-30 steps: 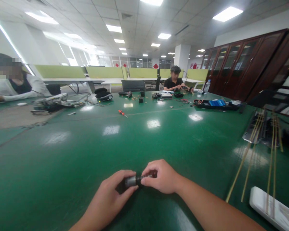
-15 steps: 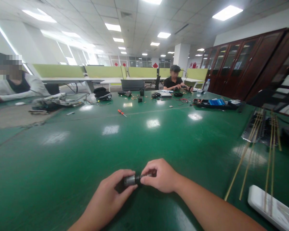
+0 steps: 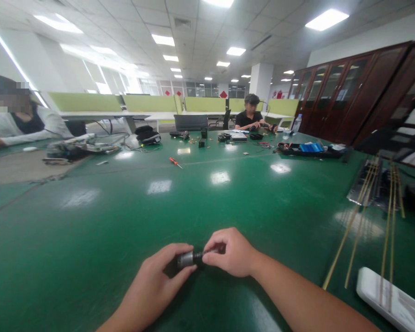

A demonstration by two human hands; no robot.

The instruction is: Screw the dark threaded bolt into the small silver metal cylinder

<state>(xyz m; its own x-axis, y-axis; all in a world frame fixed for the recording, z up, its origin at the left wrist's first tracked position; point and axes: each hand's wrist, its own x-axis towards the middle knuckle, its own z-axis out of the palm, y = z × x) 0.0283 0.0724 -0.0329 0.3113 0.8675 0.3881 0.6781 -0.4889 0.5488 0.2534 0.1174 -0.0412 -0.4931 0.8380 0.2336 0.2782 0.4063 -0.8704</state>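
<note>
Both hands are engaged on one cylindrical part [image 3: 185,259], found between them, low in the view and over the green tabletop [image 3: 124,207]. Whether it bears on that surface or is held just above it cannot be determined.

Long axis: crosswise to the person, running from the left hand to the right, close to level in the view, with the right end slightly farther away. The wide grey barrel end faces left, toward the left palm; a dark, narrower section follows; the slim end points right and passes into the right fingers, which hide part of it.

Left hand [image 3: 157,276]: closed about the barrel, thumb on the near side and fingers on the far side. Right hand [image 3: 231,253]: thumb and forefinger pinched together on the slim end, the other fingers curled behind.

Surroundings, taken from the grip: directly beyond it and a little left, well apart, lies a screwdriver [image 3: 174,162] with an orange-red handle, shaft pointing right and toward the person. To the right of the grip, past the right forearm, thin sticks [image 3: 352,226] extend above a white case [image 3: 397,299]. Far beyond the grip and to the right sits a dark tray [image 3: 290,150] carrying a blue item [image 3: 311,147]. A co-worker [image 3: 249,117] is seated at the far edge; a second person [image 3: 24,122] sits far left.
</note>
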